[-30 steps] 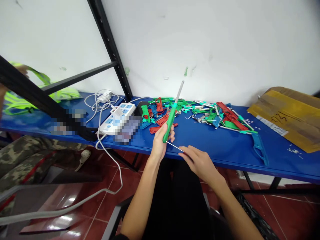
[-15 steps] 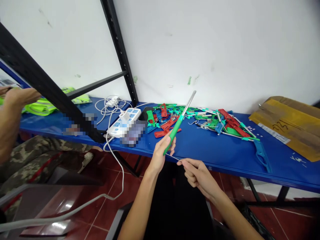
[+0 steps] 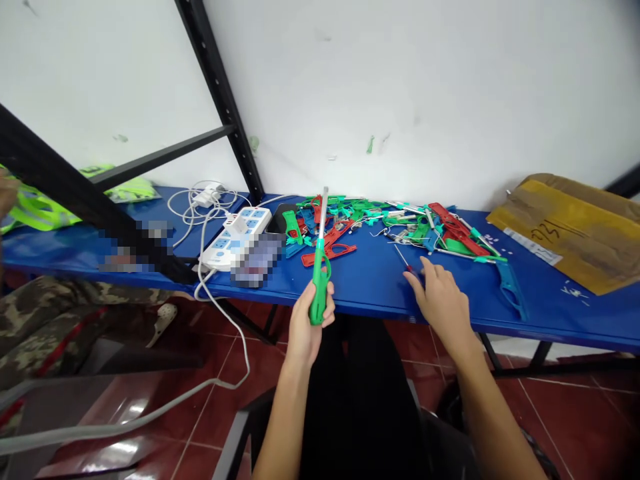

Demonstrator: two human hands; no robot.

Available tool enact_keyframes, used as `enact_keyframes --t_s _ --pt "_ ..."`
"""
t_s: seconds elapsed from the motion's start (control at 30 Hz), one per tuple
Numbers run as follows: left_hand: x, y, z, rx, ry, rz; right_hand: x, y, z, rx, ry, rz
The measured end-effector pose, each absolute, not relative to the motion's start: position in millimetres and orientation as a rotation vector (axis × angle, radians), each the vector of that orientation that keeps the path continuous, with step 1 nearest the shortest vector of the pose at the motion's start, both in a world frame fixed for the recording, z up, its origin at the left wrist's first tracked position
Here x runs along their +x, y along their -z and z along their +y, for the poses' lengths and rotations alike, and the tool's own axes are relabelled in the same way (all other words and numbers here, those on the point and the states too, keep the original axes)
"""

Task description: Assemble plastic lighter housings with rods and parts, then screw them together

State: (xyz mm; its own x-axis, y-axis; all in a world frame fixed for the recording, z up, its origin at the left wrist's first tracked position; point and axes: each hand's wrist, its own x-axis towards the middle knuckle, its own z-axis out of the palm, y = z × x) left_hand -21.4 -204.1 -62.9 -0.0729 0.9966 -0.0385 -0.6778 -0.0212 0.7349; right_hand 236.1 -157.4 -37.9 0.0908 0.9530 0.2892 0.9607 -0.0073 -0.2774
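My left hand (image 3: 311, 317) is closed around the handle of a green long-nosed gas lighter (image 3: 320, 280), its metal tube pointing away from me over the table. My right hand (image 3: 443, 293) is over the front part of the table, thumb and fingers apart. Beside its thumb lies a thin screwdriver (image 3: 401, 255) with a metal shaft and a bit of red handle showing. Beyond both hands is a pile of lighter parts: red handle shells (image 3: 327, 255), green and blue ones, and metal tubes. A blue shell (image 3: 511, 291) lies apart at the right.
On the blue table (image 3: 370, 283) a white power strip (image 3: 237, 239) with cables stands left, with a blurred phone-like thing (image 3: 257, 260) beside it. A taped cardboard box (image 3: 575, 230) sits right. A black rack post (image 3: 220, 87) rises at left, where another person's camouflage trousers (image 3: 75, 327) show.
My right hand has moved from below the lighter to the right and onto the table, its fingers opened. The screwdriver now lies there. The lighter has swung more upright in my left hand.
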Motion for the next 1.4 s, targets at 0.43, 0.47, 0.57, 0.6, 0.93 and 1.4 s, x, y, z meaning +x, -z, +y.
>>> enact_keyframes --t_s 0.43,0.47,0.57,0.6,0.93,1.4 --pt "5.2 88.0 -234.0 1.524 -1.407 1.206 146.5 50.7 -205.8 -0.859 -1.193 -1.297" --pt "-2.5 88.4 -234.1 1.528 -1.453 1.201 154.4 51.4 -205.2 -0.822 -1.196 -1.208" --pt "-14.6 93.3 -235.9 1.434 -1.660 1.208 174.9 45.9 -202.0 -0.730 -1.220 -0.934" --pt "-13.3 98.6 -238.0 1.382 -1.720 1.198 179.4 42.6 -200.2 -0.719 -1.236 -0.853" --pt "42.9 275.6 -272.2 1.230 -0.965 0.965 185.9 37.2 -189.0 -0.792 -1.327 -0.683" --pt "42.9 327.9 -260.1 1.142 -0.873 1.003 188.2 49.8 -190.0 -0.908 -1.220 -0.833"
